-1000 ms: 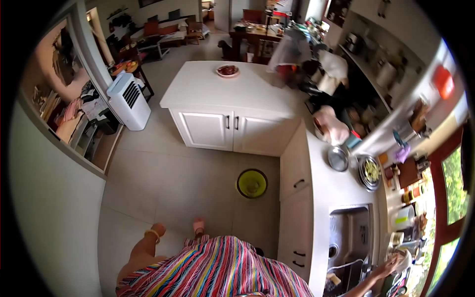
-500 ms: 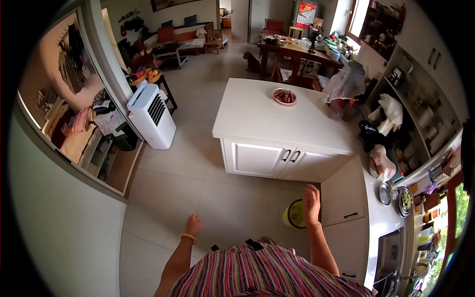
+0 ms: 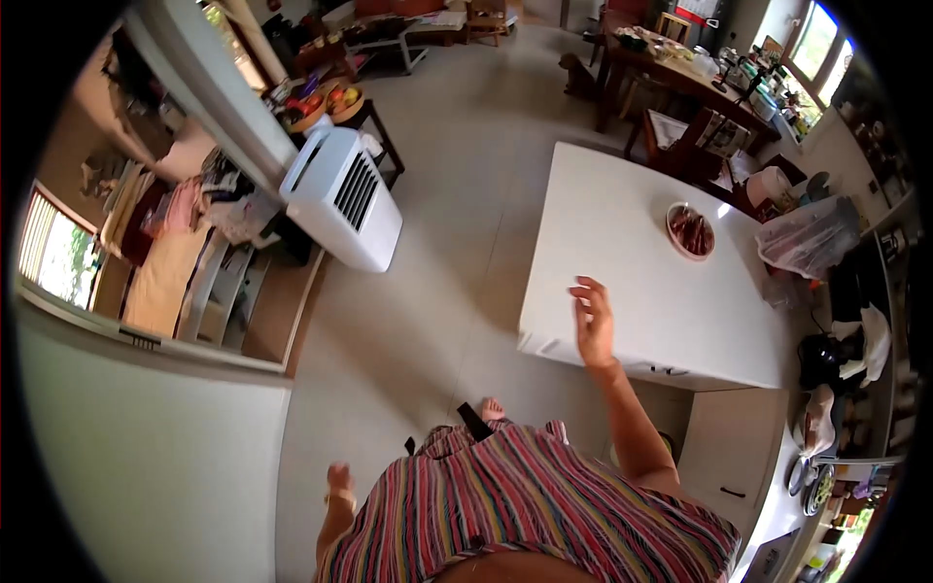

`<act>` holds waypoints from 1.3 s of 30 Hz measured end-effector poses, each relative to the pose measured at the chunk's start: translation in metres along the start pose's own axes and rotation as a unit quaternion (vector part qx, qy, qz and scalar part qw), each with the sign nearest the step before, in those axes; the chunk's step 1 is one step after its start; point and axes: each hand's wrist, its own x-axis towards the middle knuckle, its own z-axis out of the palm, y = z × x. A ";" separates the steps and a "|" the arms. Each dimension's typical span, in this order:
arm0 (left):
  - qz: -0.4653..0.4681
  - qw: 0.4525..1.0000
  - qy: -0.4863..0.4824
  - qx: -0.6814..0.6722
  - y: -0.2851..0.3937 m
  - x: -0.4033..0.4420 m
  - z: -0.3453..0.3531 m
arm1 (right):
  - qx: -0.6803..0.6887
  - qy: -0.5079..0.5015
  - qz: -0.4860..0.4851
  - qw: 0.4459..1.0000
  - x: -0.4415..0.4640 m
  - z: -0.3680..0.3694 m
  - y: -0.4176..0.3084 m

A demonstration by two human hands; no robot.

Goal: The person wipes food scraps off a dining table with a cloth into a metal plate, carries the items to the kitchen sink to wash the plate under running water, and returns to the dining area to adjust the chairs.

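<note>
My right hand (image 3: 594, 321) is raised in front of the near edge of the white counter (image 3: 603, 223), its fingers apart and slightly curled, with nothing in them. Low on the left, my left hand (image 3: 339, 478) hangs beside the striped garment (image 3: 505, 496); it is small and blurred, and its fingers are hard to make out. A plate of dark red food (image 3: 691, 231) lies on the counter, beyond my right hand.
A white air cooler (image 3: 355, 199) stands on the floor at the left, beside a small table with fruit baskets (image 3: 344, 101). A plastic-covered item (image 3: 809, 235) is at the counter's right end. A dog (image 3: 577, 75) sits near the dining table (image 3: 671, 58).
The view has swung so the counter and sink sit further right and the cooler looks nearer. My right hand left the sink side and rose before the counter, its fingers now spread.
</note>
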 end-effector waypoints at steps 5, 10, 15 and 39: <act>-0.151 0.972 -0.113 -0.140 -0.019 0.044 -0.040 | 0.044 -0.040 -0.068 0.996 0.136 0.107 -0.003; -0.114 0.973 -0.134 -0.153 -0.019 0.199 -0.066 | 0.079 -0.013 -0.076 0.994 0.261 0.195 0.007; 0.058 0.989 -0.059 -0.119 -0.038 0.445 -0.121 | -0.009 0.053 -0.017 0.998 0.343 0.256 0.055; 0.257 0.955 0.022 -0.146 0.179 1.238 -0.362 | -0.128 0.196 0.066 0.970 0.977 0.298 0.338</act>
